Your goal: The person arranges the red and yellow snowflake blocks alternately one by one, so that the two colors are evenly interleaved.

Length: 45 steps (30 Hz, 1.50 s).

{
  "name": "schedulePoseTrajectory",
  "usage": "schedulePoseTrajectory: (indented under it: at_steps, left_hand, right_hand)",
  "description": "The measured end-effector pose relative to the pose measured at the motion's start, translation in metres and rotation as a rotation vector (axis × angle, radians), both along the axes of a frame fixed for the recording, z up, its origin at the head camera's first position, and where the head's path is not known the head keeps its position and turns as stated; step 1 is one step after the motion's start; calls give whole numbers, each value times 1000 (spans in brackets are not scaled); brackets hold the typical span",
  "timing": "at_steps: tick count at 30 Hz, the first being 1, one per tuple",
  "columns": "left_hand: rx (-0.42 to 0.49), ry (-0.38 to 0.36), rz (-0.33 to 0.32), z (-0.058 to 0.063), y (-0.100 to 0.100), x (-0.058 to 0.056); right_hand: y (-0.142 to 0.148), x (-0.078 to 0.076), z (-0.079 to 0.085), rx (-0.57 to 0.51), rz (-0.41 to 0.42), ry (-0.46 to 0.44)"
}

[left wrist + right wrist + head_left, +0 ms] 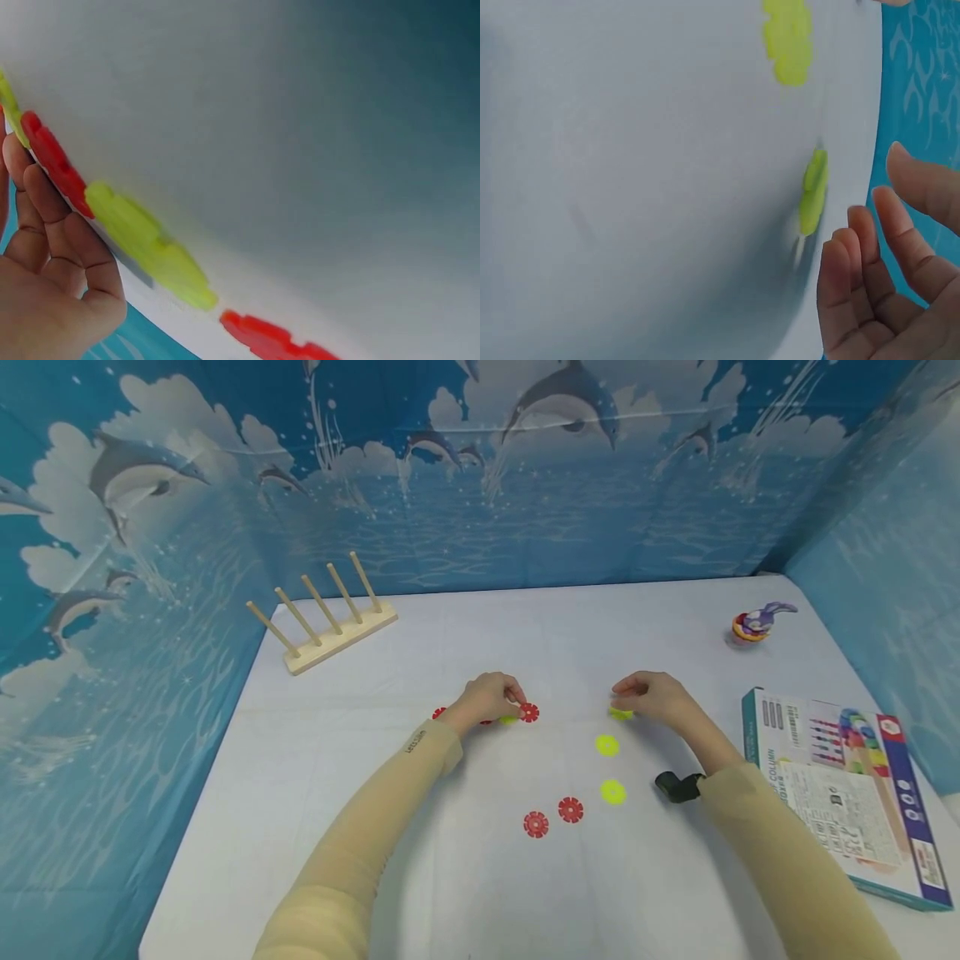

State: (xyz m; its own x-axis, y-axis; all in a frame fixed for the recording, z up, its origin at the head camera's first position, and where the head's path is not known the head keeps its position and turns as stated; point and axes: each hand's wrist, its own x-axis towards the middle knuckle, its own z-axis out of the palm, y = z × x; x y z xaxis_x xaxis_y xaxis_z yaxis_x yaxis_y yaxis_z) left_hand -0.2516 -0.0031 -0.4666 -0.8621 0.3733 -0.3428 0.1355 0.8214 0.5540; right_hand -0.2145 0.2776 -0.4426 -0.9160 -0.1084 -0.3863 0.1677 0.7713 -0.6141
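Blue dolphin-print curtains (pixel 450 539) hang behind and left of the wooden peg stand (pixel 341 639) on a white-covered table (pixel 262 852), with a small purple figure (pixel 753 623) and a printed box (pixel 840 793) well to its right. Nearer the person than the stand and to its right, the left hand (pixel 483 697) has its fingertips at a red disc (pixel 531 713), whether pinching cannot be told; farther right, the right hand (pixel 658 697), fingers relaxed and holding nothing, is beside a yellow disc (pixel 622 715).
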Motion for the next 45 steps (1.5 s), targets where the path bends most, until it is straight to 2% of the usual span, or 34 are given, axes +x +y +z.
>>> schedulePoseTrajectory:
  at_steps: [11, 26, 37, 45]
  left_hand:
    - [1, 16, -22, -1, -1, 0]
    - [-5, 14, -30, -2, -1, -1]
    - [0, 20, -40, -1, -1, -1]
    - [27, 10, -32, 1, -2, 1]
  right_hand:
    - [8, 2, -10, 1, -27, -19]
    - [3, 1, -17, 57, -4, 27]
    - [0, -2, -16, 13, 5, 16]
    - [-24, -9, -7, -99, 39, 11]
